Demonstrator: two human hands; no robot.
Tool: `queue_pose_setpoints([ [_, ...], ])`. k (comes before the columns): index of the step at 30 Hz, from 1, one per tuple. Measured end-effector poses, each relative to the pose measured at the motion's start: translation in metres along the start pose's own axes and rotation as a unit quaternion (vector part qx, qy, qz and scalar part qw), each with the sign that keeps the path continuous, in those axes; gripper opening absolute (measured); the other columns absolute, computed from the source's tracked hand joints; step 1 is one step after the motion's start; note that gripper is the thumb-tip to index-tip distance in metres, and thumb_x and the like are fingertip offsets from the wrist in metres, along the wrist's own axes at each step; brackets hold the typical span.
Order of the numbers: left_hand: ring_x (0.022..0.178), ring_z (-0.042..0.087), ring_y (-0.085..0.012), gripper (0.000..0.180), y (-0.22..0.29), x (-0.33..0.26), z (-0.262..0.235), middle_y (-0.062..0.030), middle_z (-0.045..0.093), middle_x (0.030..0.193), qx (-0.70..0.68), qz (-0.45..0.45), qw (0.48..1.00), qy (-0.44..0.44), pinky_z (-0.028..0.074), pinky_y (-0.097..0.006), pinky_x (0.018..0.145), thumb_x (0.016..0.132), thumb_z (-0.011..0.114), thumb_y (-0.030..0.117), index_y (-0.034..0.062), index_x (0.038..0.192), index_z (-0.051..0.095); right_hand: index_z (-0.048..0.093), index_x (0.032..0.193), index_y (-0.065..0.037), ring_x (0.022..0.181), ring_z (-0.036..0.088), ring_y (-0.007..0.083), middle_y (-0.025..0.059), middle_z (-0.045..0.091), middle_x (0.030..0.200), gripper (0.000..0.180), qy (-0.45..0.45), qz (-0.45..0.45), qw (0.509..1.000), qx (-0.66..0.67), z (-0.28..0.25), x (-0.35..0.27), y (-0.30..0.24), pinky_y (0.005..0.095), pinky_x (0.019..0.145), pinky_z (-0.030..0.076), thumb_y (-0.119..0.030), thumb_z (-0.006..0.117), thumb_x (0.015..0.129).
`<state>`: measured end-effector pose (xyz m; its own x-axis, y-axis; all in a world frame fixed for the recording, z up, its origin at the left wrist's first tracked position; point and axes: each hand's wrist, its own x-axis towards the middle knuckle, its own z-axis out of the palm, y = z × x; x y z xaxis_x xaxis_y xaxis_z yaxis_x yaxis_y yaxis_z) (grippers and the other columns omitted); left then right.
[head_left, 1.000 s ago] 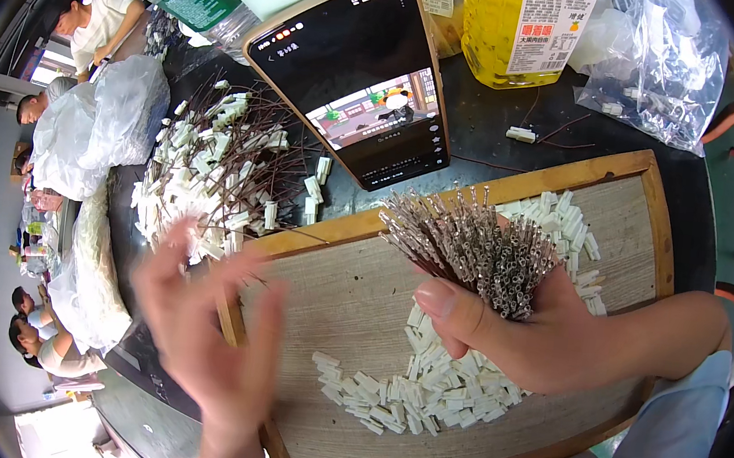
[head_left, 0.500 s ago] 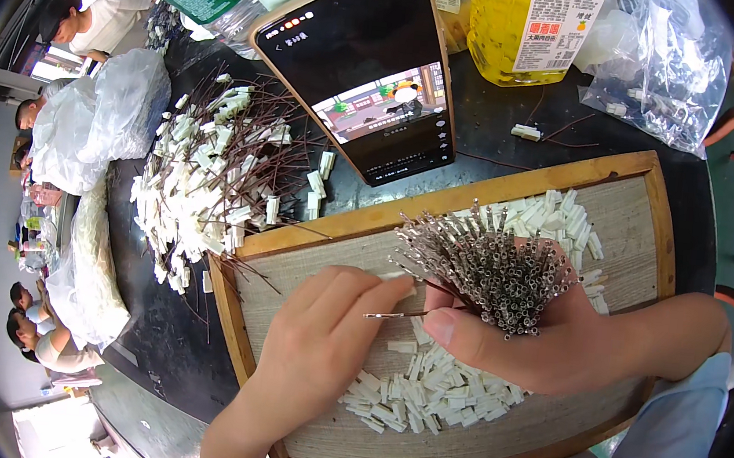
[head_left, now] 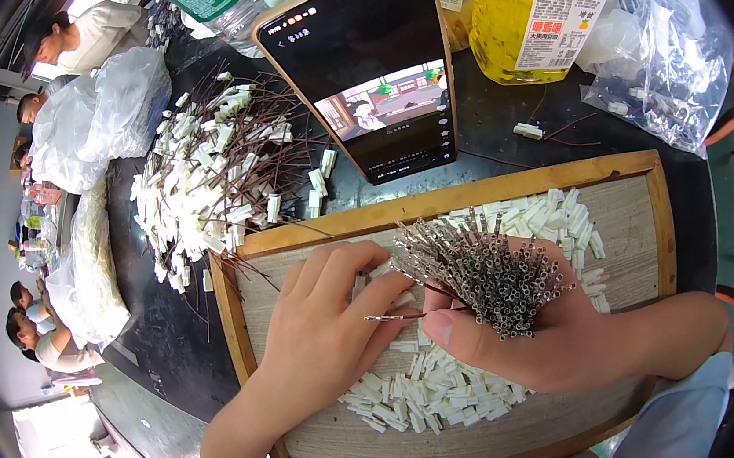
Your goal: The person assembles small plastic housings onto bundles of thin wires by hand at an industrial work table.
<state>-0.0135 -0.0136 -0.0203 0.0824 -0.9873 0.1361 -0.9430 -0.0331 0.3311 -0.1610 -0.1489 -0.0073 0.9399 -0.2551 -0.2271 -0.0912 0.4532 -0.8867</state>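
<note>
My right hand (head_left: 542, 334) is wrapped round a thick bundle of terminal wires (head_left: 494, 281), their silvery crimped metal ends fanned out upward and to the left. One brown wire (head_left: 398, 318) stands out from the bundle past the right thumb, its metal tip pointing left. Close beside it, my left hand (head_left: 323, 313) has its index finger and thumb closed on a small white connector housing (head_left: 403, 301), partly hidden by the fingers. The other left fingers are bent and spread. Loose white housings (head_left: 440, 391) lie in a wood-framed tray (head_left: 320, 445) under both hands.
A pile of white housings with brown wires (head_left: 203, 187) lies left of the tray. A phone (head_left: 373, 71) leans behind it, near a bottle of yellow liquid (head_left: 514, 31) and a clear plastic bag (head_left: 656, 71). Other people (head_left: 85, 38) sit at the far left.
My left hand's middle finger has lifted and spread from the index finger, showing housings in the gap. My right hand with the bundle has barely moved.
</note>
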Motion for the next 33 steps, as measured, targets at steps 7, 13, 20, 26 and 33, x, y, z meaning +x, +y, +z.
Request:
queue_pose_setpoints([
  [7,0.086,0.060,-0.0270,0.031,-0.002,-0.013,-0.014,-0.0124,0.061,0.094,-0.215,-0.063,0.972,0.074,0.047,-0.033,0.074,0.066,0.071,-0.002,0.0031,0.094,0.061,0.058,0.082,-0.005,0.061,0.050,0.0047,-0.0016,0.056,0.066,0.009,-0.002,0.012,1.000,0.017,0.002,-0.001,-0.005,0.0210,0.055,0.040,-0.013,0.062,0.083],
  [13,0.084,0.061,-0.0211,0.035,-0.007,-0.017,-0.013,-0.0156,0.063,0.089,-0.575,-0.080,0.804,0.129,0.048,-0.030,0.073,0.061,0.074,-0.011,-0.0057,0.094,0.062,0.060,0.083,-0.004,0.064,0.054,0.0038,-0.0011,0.059,0.068,0.010,0.021,-0.023,0.997,0.066,0.007,-0.003,0.001,0.0194,0.057,0.043,-0.012,0.065,0.082],
  [20,0.078,0.060,-0.0199,0.030,-0.008,-0.013,-0.014,-0.0129,0.063,0.086,-0.508,-0.026,0.851,0.129,0.047,-0.028,0.068,0.058,0.077,-0.007,-0.0034,0.086,0.067,0.061,0.084,-0.004,0.065,0.055,0.0031,-0.0019,0.060,0.069,0.011,-0.001,-0.014,0.998,0.062,0.001,-0.003,0.002,0.0180,0.060,0.044,-0.013,0.066,0.082],
  [26,0.071,0.060,-0.0191,0.028,0.003,-0.012,-0.016,-0.0124,0.063,0.080,-0.435,-0.021,0.896,0.092,0.047,-0.026,0.062,0.061,0.077,-0.004,-0.0038,0.088,0.068,0.052,0.089,-0.003,0.073,0.059,0.0045,0.0011,0.062,0.075,0.019,-0.031,-0.120,0.988,-0.089,-0.001,-0.004,0.016,0.0173,0.064,0.044,-0.004,0.068,0.078],
  [33,0.071,0.061,-0.0172,0.026,-0.024,-0.020,-0.042,-0.0126,0.064,0.086,-0.330,0.033,0.929,0.166,0.048,-0.024,0.061,0.067,0.071,-0.005,-0.0045,0.092,0.065,0.050,0.093,-0.004,0.067,0.057,0.0043,0.0012,0.058,0.071,0.017,-0.013,-0.120,0.986,-0.119,0.003,0.000,0.005,0.0179,0.062,0.044,-0.009,0.063,0.084],
])
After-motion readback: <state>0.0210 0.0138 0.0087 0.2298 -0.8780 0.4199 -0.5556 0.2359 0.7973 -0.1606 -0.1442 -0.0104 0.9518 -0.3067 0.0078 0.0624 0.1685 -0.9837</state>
